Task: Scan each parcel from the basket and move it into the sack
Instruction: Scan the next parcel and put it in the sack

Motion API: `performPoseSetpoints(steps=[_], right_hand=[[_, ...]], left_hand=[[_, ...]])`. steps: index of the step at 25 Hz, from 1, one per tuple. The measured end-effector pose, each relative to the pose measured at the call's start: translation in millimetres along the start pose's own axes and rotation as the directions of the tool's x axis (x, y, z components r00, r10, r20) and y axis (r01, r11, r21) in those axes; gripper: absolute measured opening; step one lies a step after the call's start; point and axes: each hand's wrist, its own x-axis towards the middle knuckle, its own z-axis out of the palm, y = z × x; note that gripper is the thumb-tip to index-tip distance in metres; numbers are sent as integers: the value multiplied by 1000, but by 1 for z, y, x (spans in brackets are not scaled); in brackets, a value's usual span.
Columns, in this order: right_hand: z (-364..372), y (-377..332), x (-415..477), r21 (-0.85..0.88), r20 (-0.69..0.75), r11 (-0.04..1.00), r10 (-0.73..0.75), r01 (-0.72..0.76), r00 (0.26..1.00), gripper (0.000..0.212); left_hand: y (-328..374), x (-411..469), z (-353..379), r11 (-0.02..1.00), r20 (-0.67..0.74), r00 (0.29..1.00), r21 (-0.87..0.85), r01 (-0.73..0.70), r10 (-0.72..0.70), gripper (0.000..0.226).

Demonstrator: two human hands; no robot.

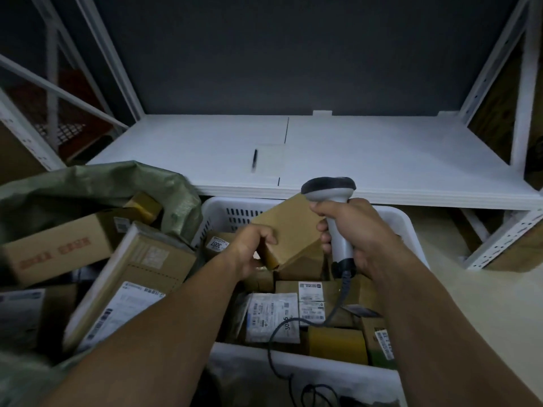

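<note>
Gripping small cardboard parcel (289,230) in left hand (249,251) over basket (405,221); right hand (355,233) clutching scanner (335,212).

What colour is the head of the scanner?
Dark grey, almost black, on the scanner; its handle is light grey. Head view shows it.

Two bare forearms stretched forward over the white basket (218,205), left hand (249,251) above its middle, thumb and fingers pinching a small brown box (291,230), right hand (354,230) above its far right side, fist wrapped round an upright scanner (330,190) handle
</note>
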Motion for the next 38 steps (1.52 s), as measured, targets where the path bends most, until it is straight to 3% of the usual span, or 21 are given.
performPoseSetpoints(steps=[2,5,10,13,19,23,26,28,33,38], right_hand=[[4,-2,-2,2,21,1000,-13,13,1000,19],[9,0,-5,-6,35,1000,-25,25,999,20],[9,1,-6,-4,-29,999,-45,45,999,17],[10,4,-1,-34,-63,998,-55,53,996,16],[16,5,3,-5,-49,999,-50,50,998,14],[19,7,4,-36,-29,998,-51,50,998,12],[20,8,4,-104,-15,994,-46,45,999,13],[21,7,3,-102,-19,993,-60,58,998,12],[24,5,1,-82,-11,993,-87,86,996,12],[30,5,-1,-52,40,994,-90,92,995,12]], left_hand=[[8,-7,-11,978,-82,990,185,-100,117,94],[16,-16,-27,836,-124,951,518,-180,282,105],[17,-23,-31,682,-6,905,659,-317,426,120],[17,-24,-30,601,94,866,684,-414,490,115],[7,-21,-34,552,210,756,568,-611,620,98],[6,-15,-30,683,190,820,471,-558,540,110],[6,-22,-22,850,229,875,230,-474,427,119],[5,-22,-22,897,221,886,84,-434,408,107],[16,-27,-18,917,24,956,-289,-275,294,56],[17,-15,-20,863,-203,962,-436,-256,183,36]])
